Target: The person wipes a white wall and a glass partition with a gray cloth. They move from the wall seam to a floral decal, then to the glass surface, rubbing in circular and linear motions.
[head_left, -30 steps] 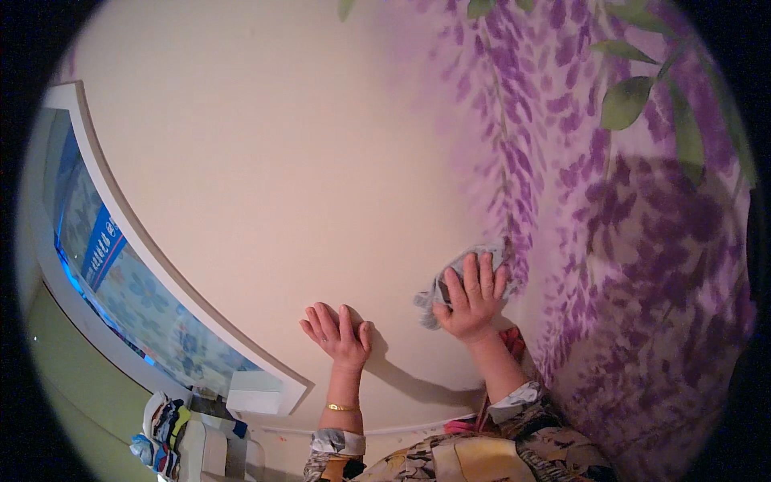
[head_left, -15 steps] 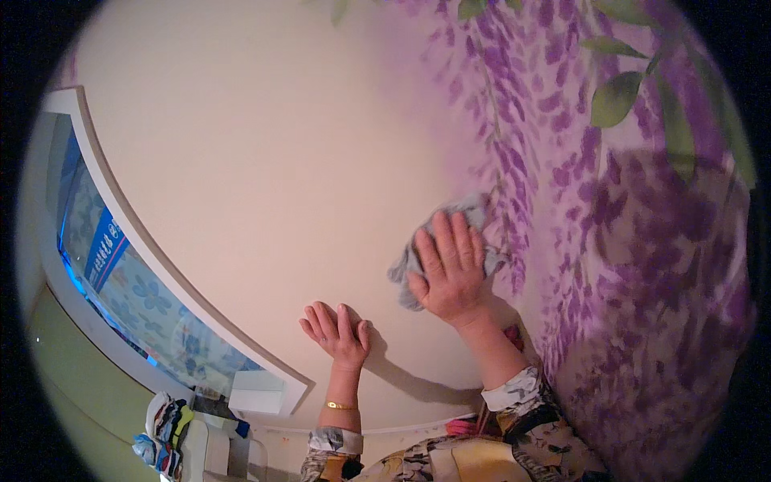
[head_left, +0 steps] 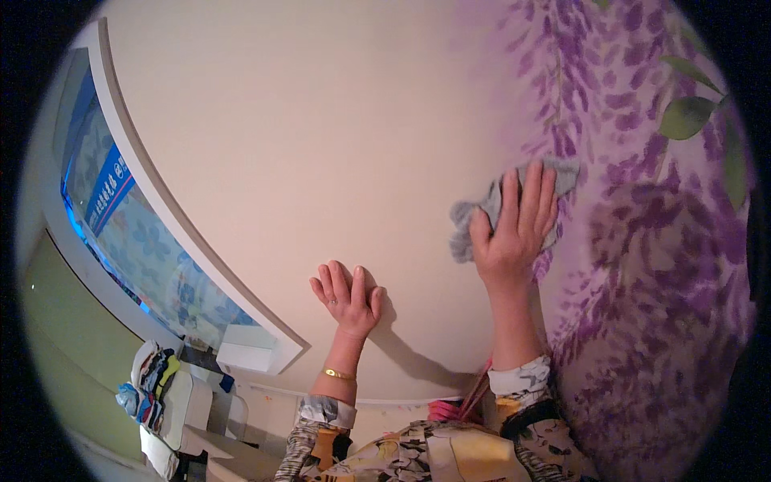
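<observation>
A crumpled grey cloth (head_left: 475, 210) lies pressed against the wall under my right hand (head_left: 516, 225). The fingers of that hand are stretched over it, and the cloth sticks out on both sides of the palm. It sits where the cream wall (head_left: 313, 145) meets the painted purple blossoms (head_left: 618, 104). Lower and to the left, my left hand (head_left: 349, 299) rests flat on the bare cream wall with fingers apart, holding nothing. A ring and a gold-coloured bracelet (head_left: 338, 374) show on the left hand and wrist.
On the left, a white-framed window opening (head_left: 173, 205) holds blue floral curtain or film. A white box-like object (head_left: 247, 347) is at its lower corner. Below stands a pile of folded clothes (head_left: 152, 381) on white furniture. Something bright pink (head_left: 444, 410) is beside my body.
My right hand has moved with the cloth to the right and slightly up across the painted wall. My left hand stays flat on the wall. The view has shifted a little.
</observation>
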`<state>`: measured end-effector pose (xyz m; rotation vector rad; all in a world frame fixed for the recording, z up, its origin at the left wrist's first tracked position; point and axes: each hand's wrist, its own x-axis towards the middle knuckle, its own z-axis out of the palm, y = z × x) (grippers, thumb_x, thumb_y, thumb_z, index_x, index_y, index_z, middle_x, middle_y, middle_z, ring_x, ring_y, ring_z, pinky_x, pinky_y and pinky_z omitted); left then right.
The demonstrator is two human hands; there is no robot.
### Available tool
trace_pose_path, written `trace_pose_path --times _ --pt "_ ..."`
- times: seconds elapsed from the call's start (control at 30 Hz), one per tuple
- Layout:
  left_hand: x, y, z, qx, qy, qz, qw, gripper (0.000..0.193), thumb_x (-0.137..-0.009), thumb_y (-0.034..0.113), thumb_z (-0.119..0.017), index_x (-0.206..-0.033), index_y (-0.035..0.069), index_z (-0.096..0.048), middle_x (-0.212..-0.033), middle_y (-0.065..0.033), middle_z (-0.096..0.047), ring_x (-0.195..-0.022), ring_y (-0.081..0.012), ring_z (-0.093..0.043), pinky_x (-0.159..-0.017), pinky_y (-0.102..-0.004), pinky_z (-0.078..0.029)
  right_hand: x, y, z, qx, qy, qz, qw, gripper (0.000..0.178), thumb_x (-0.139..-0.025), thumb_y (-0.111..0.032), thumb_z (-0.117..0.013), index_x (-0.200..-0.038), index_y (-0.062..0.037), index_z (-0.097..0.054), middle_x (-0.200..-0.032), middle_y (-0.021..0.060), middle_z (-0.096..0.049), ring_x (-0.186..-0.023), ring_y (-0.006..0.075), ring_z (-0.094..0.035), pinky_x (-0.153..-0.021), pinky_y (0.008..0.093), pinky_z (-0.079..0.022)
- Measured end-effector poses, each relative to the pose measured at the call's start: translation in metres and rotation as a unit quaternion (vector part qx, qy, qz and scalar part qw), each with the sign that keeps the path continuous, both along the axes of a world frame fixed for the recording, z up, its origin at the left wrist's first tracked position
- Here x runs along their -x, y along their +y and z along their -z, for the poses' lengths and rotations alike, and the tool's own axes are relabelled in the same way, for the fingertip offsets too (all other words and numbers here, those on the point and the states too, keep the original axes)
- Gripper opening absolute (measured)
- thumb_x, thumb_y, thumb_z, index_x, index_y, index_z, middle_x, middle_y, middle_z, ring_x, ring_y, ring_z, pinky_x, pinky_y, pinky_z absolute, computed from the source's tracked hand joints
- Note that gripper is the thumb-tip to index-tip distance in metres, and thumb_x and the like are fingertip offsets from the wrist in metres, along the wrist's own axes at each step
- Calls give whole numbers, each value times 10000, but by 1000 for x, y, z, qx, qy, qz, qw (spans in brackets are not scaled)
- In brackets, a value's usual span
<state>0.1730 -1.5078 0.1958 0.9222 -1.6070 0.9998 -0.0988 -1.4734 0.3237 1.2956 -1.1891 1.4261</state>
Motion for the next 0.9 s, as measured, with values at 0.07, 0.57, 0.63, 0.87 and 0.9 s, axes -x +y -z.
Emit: trace_pose_path --times 0.07,0.57,0.63,0.87,0.9 --pt "6 -3 6 -9 5 -1 1000 514 -962 388 -514 -1377 83 -504 -1555 -284 -286 -1462 -480 -203 -1178 -623 -87 -11 -2 -15 -8 17 -2 1000 568 -915 -379 -587 -1395 -82 -527 -1504 244 -413 -1412 441 -345 -1141 562 -238" --pt "4 -5 -8 7 -2 -9 1000 578 -999 452 -455 -1459 102 -432 -1571 -265 -268 -1465 -471 -209 -1178 -620 -111 -33 -6 30 -18 57 -74 995 437 -901 -364 -570 -1307 -224 -648 -1478 96 -499 -1402 309 -402 -1153 498 -246" --pt "4 -5 -9 8 -1 -5 1000 583 -999 450 -455 -1462 97 -428 -1574 -261 -265 -1465 -470 -210 -1178 -618 -110 -23 -7 41 -18 39 -60 997 436 -885 -354 -579 -1291 -215 -656 -1476 113 -496 -1399 327 -402 -1147 506 -258" --pt "3 -9 -6 7 4 -8 1000 557 -984 435 -483 -1406 72 -483 -1559 -267 -292 -1465 -463 -215 -1185 -602 -102 4 -9 97 -21 0 -28 999 475 -867 -308 -561 -1304 -136 -630 -1478 199 -465 -1404 405 -371 -1158 534 -231" --pt "4 -11 -7 9 6 0 1000 552 -977 431 -493 -1394 69 -495 -1556 -268 -296 -1466 -461 -213 -1189 -596 -91 8 -10 106 -25 -13 -24 999 468 -877 -329 -553 -1306 -159 -630 -1477 185 -469 -1399 399 -376 -1150 544 -237"
